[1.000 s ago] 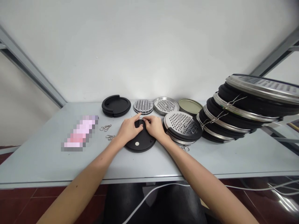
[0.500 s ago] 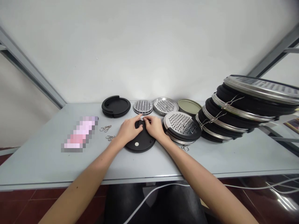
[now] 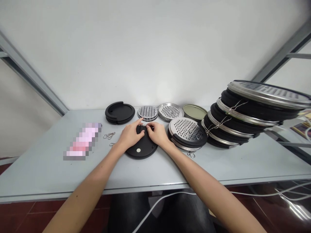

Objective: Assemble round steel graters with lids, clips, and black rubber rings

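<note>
A round black plastic base (image 3: 145, 147) with a pale dot lies flat on the table in front of me. Across its left side rests my left hand (image 3: 131, 136), index finger stretched toward the far edge and thumb on top, gripping the base. My right hand (image 3: 156, 133) is closed in a pinch at that far edge, on a small metal wire clip (image 3: 143, 125) that shows between the two hands. How the clip sits on the base is partly hidden by the fingers. Loose wire clips (image 3: 109, 135) lie left of my left hand.
Behind stand black rings (image 3: 120, 112), grater discs (image 3: 147, 113), a perforated disc (image 3: 171, 111) and an olive lid (image 3: 194, 112). A grater stack (image 3: 188, 131) sits close on the right, beside a tall leaning stack (image 3: 243, 119). A blurred pink object (image 3: 85, 139) lies left.
The base and both hands appear slightly further left as the view shifts. The metal clip between the fingers now shows more clearly. Both hands stay at the base's far edge.
</note>
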`<state>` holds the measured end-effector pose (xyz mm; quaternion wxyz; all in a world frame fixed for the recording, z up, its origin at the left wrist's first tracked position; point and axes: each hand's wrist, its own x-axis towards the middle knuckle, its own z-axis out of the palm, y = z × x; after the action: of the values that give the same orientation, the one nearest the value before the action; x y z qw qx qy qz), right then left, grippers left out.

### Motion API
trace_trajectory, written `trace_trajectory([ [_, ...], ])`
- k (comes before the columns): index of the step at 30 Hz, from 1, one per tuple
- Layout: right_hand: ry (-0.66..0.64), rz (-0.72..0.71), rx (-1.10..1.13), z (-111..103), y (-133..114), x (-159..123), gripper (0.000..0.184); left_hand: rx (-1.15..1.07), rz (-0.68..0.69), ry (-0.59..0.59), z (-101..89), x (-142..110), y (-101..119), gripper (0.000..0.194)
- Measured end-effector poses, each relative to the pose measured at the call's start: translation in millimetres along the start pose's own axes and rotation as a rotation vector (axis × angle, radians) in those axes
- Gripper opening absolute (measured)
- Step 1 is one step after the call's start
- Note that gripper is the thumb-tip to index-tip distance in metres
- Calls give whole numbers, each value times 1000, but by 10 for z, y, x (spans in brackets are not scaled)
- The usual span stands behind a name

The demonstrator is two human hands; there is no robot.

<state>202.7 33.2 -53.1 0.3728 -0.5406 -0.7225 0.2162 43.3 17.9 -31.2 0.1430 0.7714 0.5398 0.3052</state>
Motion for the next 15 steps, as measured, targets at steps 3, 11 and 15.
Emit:
trace_trajectory([
  [3,26,-4,43,4,18,5,18,5,18,17,7,7,-52,57],
  [11,78,-96,72,-9,-14,-16,19,25,67,65,-2,12,-60,35],
  [15,88,-148,29,-3,-41,-41,20,29,64,58,-11,11,-45,30],
])
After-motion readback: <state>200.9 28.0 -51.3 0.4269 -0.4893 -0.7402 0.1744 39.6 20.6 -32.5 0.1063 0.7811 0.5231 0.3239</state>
